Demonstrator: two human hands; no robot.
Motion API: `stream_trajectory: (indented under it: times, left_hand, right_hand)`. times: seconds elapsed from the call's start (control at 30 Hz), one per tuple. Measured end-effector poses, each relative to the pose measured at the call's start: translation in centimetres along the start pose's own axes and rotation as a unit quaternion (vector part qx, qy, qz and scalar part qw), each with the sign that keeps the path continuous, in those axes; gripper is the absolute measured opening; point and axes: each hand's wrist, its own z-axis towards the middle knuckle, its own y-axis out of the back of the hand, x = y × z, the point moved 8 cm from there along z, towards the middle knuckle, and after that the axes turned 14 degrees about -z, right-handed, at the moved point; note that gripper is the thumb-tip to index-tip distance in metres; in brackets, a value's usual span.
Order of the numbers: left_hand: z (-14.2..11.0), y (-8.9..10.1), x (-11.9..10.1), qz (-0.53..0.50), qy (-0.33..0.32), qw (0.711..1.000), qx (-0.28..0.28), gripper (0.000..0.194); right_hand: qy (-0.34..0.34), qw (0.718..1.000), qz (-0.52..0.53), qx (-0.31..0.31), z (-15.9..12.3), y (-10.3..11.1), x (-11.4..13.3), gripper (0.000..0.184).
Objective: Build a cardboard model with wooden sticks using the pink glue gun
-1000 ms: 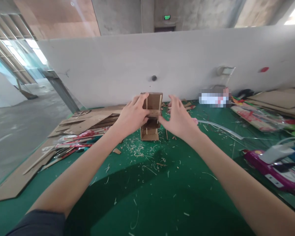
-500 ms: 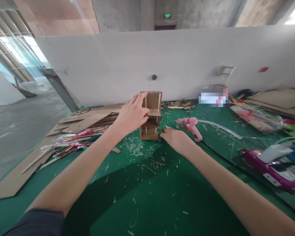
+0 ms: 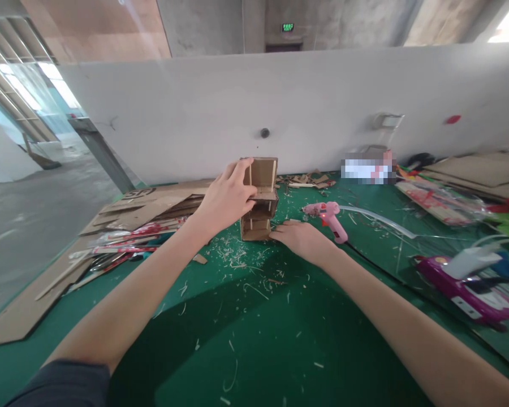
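Note:
A small cardboard shelf-like structure (image 3: 263, 176) stands upright before me, with open compartments stacked one above another and thin wooden strips along its inner corners. My left hand (image 3: 229, 195) is wrapped round its left side, fingers over the upper compartment's edge. Down at the lower right corner, my right hand (image 3: 299, 237) has its fingers pressed together against the structure. Anything pinched in those fingers is hidden. To the right of that hand lies a pink hot glue gun (image 3: 328, 213) with a clear glue stick (image 3: 379, 219) in its back.
Cardboard sheets (image 3: 165, 204) and packets of wooden sticks (image 3: 144, 234) lie to the left. A purple power strip (image 3: 462, 288) sits at right, the glue gun's black cable (image 3: 377, 268) running nearby. Wood shavings (image 3: 237, 254) litter the green table (image 3: 280, 350); a white partition (image 3: 195, 113) stands behind.
My right hand has moved slightly left, from just beside the structure to its lower right corner. The small pale piece at its fingertips is now out of sight. My left hand keeps its hold.

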Motion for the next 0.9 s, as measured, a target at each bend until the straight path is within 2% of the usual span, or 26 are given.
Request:
stream_trajectory:
  times: [0.17, 0.23, 0.3, 0.37, 0.43, 0.5, 0.53, 0.73, 0.9]
  left_hand:
    - [0.0, -0.1, 0.1, 0.006, -0.002, 1.0, 0.001, 0.02]
    - [-0.1, 0.0, 0.0, 0.009, -0.013, 1.0, -0.008, 0.019]
    - [-0.1, 0.1, 0.0, 0.006, -0.018, 1.0, -0.014, 0.019]
    - [-0.1, 0.1, 0.0, 0.0, -0.018, 1.0, -0.013, 0.019]
    - [-0.1, 0.1, 0.0, -0.005, -0.017, 1.0, -0.01, 0.021]
    - [-0.1, 0.0, 0.0, -0.008, -0.013, 1.0, -0.009, 0.022]
    - [-0.1, 0.0, 0.1, -0.008, -0.012, 1.0, -0.008, 0.022]
    - [-0.2, -0.2, 0.3, 0.001, -0.015, 1.0, -0.001, 0.023]
    - [-0.2, -0.3, 0.4, -0.007, -0.006, 1.0, 0.012, 0.02]
  right_hand:
    - [-0.001, 0.999, -0.038, -0.016, 0.0, -0.2, 0.1, 0.027]
    - [-0.038, 0.998, -0.036, -0.039, -0.1, 0.4, -0.3, 0.022]
    - [-0.117, 0.989, 0.031, -0.083, -0.3, 1.2, -1.3, 0.017]
    - [-0.211, 0.953, 0.158, -0.147, -0.9, 1.5, -2.8, 0.012]
    - [-0.28, 0.891, 0.298, -0.196, -1.5, 0.7, -4.0, 0.008]
    - [-0.313, 0.838, 0.394, -0.211, -1.6, -0.7, -4.6, 0.007]
    - [-0.318, 0.824, 0.419, -0.209, -1.6, -1.3, -4.7, 0.008]
    - [-0.321, 0.812, 0.447, -0.196, -1.2, -3.2, -4.7, 0.012]
    - [-0.343, 0.779, 0.487, -0.197, -1.3, -3.7, -4.9, 0.012]
